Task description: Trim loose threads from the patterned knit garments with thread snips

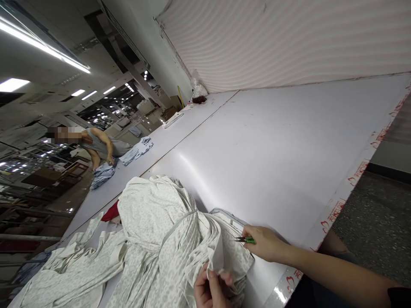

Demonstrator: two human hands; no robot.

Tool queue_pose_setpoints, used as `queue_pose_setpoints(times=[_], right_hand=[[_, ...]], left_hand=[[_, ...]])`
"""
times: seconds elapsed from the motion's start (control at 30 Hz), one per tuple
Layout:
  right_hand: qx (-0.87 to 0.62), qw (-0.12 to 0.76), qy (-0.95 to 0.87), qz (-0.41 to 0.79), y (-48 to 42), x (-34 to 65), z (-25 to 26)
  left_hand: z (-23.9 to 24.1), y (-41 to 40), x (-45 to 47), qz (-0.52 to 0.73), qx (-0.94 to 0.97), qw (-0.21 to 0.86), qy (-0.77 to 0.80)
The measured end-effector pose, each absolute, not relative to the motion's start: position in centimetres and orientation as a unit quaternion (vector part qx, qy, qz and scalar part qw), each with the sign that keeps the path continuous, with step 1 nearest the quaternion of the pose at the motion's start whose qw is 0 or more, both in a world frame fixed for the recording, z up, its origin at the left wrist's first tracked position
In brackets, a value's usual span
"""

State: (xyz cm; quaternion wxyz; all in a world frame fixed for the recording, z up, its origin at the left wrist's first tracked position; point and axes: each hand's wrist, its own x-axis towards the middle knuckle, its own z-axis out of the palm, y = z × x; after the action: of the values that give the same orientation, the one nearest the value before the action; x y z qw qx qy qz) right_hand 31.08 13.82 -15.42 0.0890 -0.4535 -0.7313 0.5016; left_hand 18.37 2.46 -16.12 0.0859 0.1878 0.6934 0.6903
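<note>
Snips [244, 240] (half hidden) in right hand [265, 244], left hand [210, 290] pinching fabric [154, 239]

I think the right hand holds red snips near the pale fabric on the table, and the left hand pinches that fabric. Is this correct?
Not quite. The snips in the right hand are green, not red, as the head view shows. The rest is right: the left hand pinches the pale fabric on the table.

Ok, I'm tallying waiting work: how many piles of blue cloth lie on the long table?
2: the near blue pile by the co-worker's hand, the far blue pile just beyond. Smaller ones farther back may be hidden.
</note>
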Motion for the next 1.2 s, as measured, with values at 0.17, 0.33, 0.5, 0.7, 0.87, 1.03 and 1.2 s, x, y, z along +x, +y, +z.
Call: queue_pose_setpoints(times=[0.17, 0.33, 0.5, 0.7, 0.87, 1.03, 1.2], right_hand=[[-0.45, 0.091, -0.727, 0.51, 12.8, 31.5, -15.9], [-0.433, 0.101, -0.701, 0.558, 12.2, 30.7, -16.5], [-0.42, 0.123, -0.691, 0.575, 12.9, 31.0, -16.3], [-0.367, 0.141, -0.763, 0.513, 12.3, 32.9, -14.6], [-0.319, 0.15, -0.799, 0.487, 11.9, 32.8, -14.0], [-0.316, 0.145, -0.817, 0.461, 11.7, 32.1, -13.8], [-0.371, 0.175, -0.76, 0.504, 11.9, 32.2, -14.3]], left_hand=[[-17.5, 1.9, 19.5, 0.559, 0.411, -0.045, 0.719], [-18.6, 1.0, 19.0, 0.474, 0.532, -0.086, 0.697], [-18.8, 1.3, 17.6, 0.371, 0.569, -0.119, 0.724], [-18.9, 1.8, 17.5, 0.409, 0.541, -0.14, 0.721], [-19.0, 1.6, 17.4, 0.415, 0.546, -0.119, 0.718], [-18.9, 1.6, 17.4, 0.416, 0.559, -0.125, 0.707], [-18.7, 1.6, 17.6, 0.418, 0.552, -0.123, 0.711]])
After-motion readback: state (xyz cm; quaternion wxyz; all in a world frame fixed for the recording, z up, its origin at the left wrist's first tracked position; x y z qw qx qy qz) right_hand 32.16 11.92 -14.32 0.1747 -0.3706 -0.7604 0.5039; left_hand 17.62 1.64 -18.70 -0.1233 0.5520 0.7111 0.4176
